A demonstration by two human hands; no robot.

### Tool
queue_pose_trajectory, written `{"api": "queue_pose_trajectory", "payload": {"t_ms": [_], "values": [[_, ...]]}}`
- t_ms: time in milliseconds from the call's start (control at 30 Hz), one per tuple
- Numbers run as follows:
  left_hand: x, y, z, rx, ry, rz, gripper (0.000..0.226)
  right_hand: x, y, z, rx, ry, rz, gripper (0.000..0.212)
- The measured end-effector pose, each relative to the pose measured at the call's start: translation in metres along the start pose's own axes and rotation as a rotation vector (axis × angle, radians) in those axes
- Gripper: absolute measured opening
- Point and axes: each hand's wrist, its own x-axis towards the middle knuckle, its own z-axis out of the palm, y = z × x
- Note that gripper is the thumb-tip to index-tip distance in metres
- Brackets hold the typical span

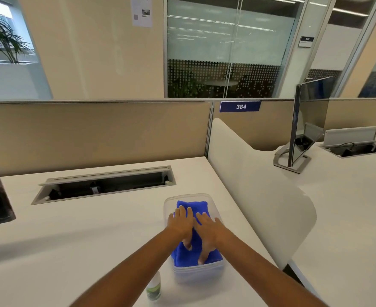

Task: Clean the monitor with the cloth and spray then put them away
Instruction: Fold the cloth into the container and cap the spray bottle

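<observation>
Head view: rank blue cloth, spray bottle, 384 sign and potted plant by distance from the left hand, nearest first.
1. Blue cloth: under the left hand, in the clear tub.
2. Spray bottle: on the desk, near-left of the tub.
3. 384 sign: on the partition, back right.
4. Potted plant: beyond the partition, far left.

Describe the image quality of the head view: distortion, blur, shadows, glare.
Head view: wide-angle distortion tilts the walls near the edges; the spray bottle at the bottom is blurred, the blue cloth sharper; a soft shadow crosses the white desk at left; light streaks show on the glass wall.
</observation>
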Motion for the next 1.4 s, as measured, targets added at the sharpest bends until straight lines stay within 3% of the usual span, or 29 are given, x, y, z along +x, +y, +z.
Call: {"api": "queue_pose_trajectory", "payload": {"t_ms": [133, 267, 433, 567, 667, 767, 833, 1000, 1267, 1400], "values": [[0.007, -0.013, 0.01, 0.191, -0.019, 0.047, 0.11, 0.011, 0.006, 0.011, -0.227, -0.054, -0.061, 0.106], [0.011, -0.028, 0.01, 0.171, 0.036, 0.14, 0.106, 0.018, 0.012, 0.019, -0.346, -0.088, -0.062, 0.104], [0.012, -0.033, 0.012, 0.223, 0.068, 0.182, 0.099, 0.026, 0.008, 0.028, -0.296, -0.108, -0.055, 0.102], [0.013, -0.031, 0.013, 0.316, 0.075, 0.179, 0.08, 0.024, 0.008, 0.031, -0.223, -0.082, -0.068, 0.098], [0.012, -0.03, 0.001, 0.191, -0.023, 0.177, 0.068, 0.017, 0.012, 0.023, -0.166, -0.075, -0.106, 0.1], [0.007, -0.038, -0.015, -0.118, -0.1, 0.172, 0.062, 0.008, 0.012, 0.012, -0.04, -0.109, -0.119, 0.105], [-0.001, -0.048, -0.024, -0.251, -0.068, 0.178, 0.058, -0.001, 0.009, 0.004, 0.103, -0.063, -0.123, 0.096], [-0.026, -0.08, -0.027, -0.466, 0.126, 0.155, 0.045, -0.019, -0.011, -0.007, 0.505, 0.241, -0.174, 0.061], [-0.055, -0.102, 0.021, -0.726, 0.43, -0.001, 0.036, -0.026, -0.068, 0.007, 0.964, 0.528, -0.167, 0.042], [-0.066, -0.101, 0.049, -0.802, 0.55, -0.018, 0.033, -0.038, -0.092, 0.022, 1.093, 0.619, -0.141, 0.078]]}}
